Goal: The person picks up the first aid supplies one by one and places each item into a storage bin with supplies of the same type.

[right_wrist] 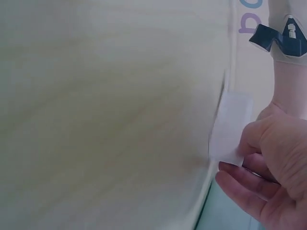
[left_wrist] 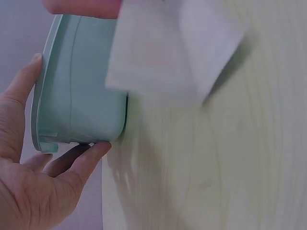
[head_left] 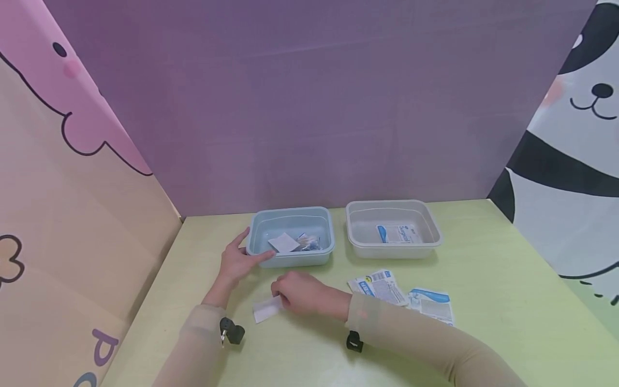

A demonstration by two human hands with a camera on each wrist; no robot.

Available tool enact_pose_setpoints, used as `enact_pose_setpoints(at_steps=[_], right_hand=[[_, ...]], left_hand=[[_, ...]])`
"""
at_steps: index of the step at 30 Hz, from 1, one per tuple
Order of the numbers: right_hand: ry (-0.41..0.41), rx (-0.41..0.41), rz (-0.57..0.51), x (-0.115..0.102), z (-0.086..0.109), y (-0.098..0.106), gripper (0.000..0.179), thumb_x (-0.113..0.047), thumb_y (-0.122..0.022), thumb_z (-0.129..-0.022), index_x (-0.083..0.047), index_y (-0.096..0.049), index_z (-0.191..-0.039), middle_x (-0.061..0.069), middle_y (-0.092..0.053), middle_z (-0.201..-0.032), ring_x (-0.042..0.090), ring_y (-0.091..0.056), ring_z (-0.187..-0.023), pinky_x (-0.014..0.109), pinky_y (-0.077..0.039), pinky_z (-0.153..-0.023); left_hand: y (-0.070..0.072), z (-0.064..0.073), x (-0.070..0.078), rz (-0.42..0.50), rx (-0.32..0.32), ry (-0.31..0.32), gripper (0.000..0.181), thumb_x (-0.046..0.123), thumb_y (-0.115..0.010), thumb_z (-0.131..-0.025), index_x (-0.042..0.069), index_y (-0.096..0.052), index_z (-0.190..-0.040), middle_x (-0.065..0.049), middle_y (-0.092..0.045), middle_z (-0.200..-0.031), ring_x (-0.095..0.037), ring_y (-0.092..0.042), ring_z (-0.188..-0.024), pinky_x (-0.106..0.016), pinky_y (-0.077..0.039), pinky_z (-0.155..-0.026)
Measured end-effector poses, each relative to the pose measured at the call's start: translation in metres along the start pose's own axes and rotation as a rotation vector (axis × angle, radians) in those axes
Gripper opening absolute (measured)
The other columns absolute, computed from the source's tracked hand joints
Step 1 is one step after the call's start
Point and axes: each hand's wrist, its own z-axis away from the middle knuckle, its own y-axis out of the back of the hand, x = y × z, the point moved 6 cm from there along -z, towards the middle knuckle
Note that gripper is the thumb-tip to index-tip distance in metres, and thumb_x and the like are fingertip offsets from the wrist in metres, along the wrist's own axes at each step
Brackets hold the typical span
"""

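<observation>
My left hand [head_left: 237,263] holds the left end of a light blue plastic bin [head_left: 300,260]. In the left wrist view, the thumb lies at the bin's rim and the other fingers touch its side. Just in front of that bin, my right hand [head_left: 302,293] pinches a white, flat folded piece [head_left: 267,309], paper or gauze, by one end. The piece looks blurred in the left wrist view, and its exact kind cannot be told. Inside the blue bin lie a white square piece [head_left: 283,243] and a small clear bag of swabs [head_left: 308,243].
A white plastic bin [head_left: 396,251] stands to the right of the blue one, with a packet marked "Surgical" [head_left: 398,234] inside. Two printed packets, one [head_left: 382,287] beside the other [head_left: 432,305], lie on the table near my right forearm. A purple wall rises behind.
</observation>
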Motion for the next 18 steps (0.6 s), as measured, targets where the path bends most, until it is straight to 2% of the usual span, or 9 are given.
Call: enact_pose_setpoints(at_steps=[3,9,12,18], right_hand=[[-0.016,0.023,-0.015,0.002,0.001,0.004,0.015,-0.002,-0.071,-0.094,-0.015,-0.078,-0.097,-0.003,-0.076,-0.089,0.009,-0.069,-0.079,0.02,-0.055,-0.073],[0.006,0.063,-0.054,0.005,0.004,0.016,0.016,0.0,-0.07,-0.093,-0.014,-0.079,-0.095,-0.003,-0.078,-0.09,0.008,-0.068,-0.08,0.017,-0.055,-0.075],[0.034,0.088,-0.075,0.005,0.009,0.026,0.015,-0.001,-0.071,-0.092,-0.014,-0.078,-0.094,-0.004,-0.077,-0.091,0.008,-0.068,-0.08,0.017,-0.054,-0.075],[0.097,0.157,-0.184,0.008,0.018,0.052,0.019,0.002,-0.067,-0.089,-0.013,-0.078,-0.096,-0.002,-0.069,-0.092,0.01,-0.063,-0.081,0.019,-0.052,-0.077]], left_hand=[[0.0,0.0,-0.001,-0.005,0.001,-0.003,0.11,0.04,-0.097,-0.077,0.018,-0.036,-0.167,-0.029,-0.07,-0.135,-0.033,-0.072,-0.115,-0.024,-0.053,-0.071],[-0.001,0.0,-0.001,-0.008,-0.002,-0.006,0.11,0.041,-0.096,-0.078,0.018,-0.036,-0.167,-0.029,-0.066,-0.142,-0.035,-0.07,-0.122,-0.025,-0.054,-0.075],[-0.001,-0.001,-0.002,0.007,-0.004,-0.008,0.109,0.039,-0.096,-0.078,0.017,-0.036,-0.167,-0.029,-0.066,-0.142,-0.036,-0.071,-0.122,-0.026,-0.054,-0.075],[-0.001,-0.002,-0.001,-0.004,-0.005,-0.026,0.109,0.038,-0.096,-0.078,0.016,-0.037,-0.167,-0.03,-0.069,-0.136,-0.035,-0.073,-0.118,-0.024,-0.053,-0.072]])
